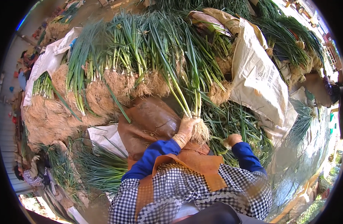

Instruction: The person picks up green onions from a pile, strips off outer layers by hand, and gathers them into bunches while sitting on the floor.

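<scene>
My left hand (185,129) is closed round the white lower stems of a few green onions (196,98). Their pale roots (201,132) hang beside my fingers, and the long leaves reach away over the pile. To the right, my right hand (233,140) is curled shut, apart from the held onions. A pale green strip lies at its fingertips; I cannot tell whether the fingers grip it. Under that hand is a heap of loose green leaves (236,121). A brown apron or sheet (152,115) covers my lap.
A long row of green onions with brown roots (111,87) lies ahead. White woven sacks (259,78) flank it. More onion leaves (104,162) lie at my left. Other bundles (290,48) stand far right. Another person (31,175) is at the far left.
</scene>
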The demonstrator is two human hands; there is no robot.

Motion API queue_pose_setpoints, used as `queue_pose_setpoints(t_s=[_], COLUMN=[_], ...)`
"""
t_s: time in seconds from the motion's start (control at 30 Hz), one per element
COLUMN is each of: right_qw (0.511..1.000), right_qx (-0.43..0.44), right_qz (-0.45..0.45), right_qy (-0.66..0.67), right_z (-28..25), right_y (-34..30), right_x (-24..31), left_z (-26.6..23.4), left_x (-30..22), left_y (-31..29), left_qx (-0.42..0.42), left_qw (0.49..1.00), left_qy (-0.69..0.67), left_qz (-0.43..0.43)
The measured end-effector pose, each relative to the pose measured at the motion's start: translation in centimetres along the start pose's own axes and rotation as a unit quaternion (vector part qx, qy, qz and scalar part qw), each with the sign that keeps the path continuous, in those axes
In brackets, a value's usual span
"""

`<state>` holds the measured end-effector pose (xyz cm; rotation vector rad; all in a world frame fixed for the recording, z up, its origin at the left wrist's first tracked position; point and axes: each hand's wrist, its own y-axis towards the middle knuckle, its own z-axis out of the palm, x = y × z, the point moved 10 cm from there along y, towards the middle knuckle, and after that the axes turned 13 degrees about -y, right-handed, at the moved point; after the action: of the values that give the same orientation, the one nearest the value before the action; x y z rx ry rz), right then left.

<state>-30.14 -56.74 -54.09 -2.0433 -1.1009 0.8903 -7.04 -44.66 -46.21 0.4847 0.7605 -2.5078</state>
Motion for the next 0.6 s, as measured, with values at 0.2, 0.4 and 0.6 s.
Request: queue_pose_setpoints(t_s=[0.2,0.4,0.6], right_qw=[0.658,0.426,0.529], right_qx=[-0.175,-0.053,-0.115], right_qz=[-0.194,-0.237,-0.287], right_qy=[0.706,0.872,0.791], right_z=[-20.8,-24.1,-15.6], right_y=[0.0,5.6,8.0], right_x=[2.9,10.2,10.4], left_z=[0.7,-2.2,-0.2], left_x=[0.9,2.3,2.0], left_y=[-0.1,-0.3,0.2], left_qx=[0.027,-0.015,0.010], left_qw=[0.999,0.989,0.997], left_qy=[-0.027,-0.058,0.081], left_qz=[-0.039,-0.134,0.002])
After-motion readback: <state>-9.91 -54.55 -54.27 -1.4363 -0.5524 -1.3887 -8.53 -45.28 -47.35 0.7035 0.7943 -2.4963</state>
